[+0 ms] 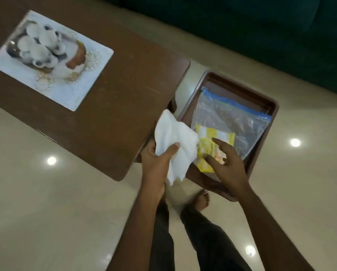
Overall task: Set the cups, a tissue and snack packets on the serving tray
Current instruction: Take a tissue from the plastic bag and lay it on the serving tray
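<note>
My left hand (155,163) grips a crumpled white tissue (175,141) beside the left rim of the brown serving tray (265,106). On the tray lies a clear zip bag (232,118) with a blue seal. Yellow snack packets (212,137) sit at its near end. My right hand (226,165) hovers over the packets, its spread fingers resting on them. The hand hides the near part of the packets and the tray's near rim.
A dark brown table (114,98) stands to the left, its corner close to the tray. A printed placemat (52,59) lies on it. Glossy beige floor (46,212) spreads below, with my legs and a bare foot (200,200). A dark green sofa (261,26) is behind.
</note>
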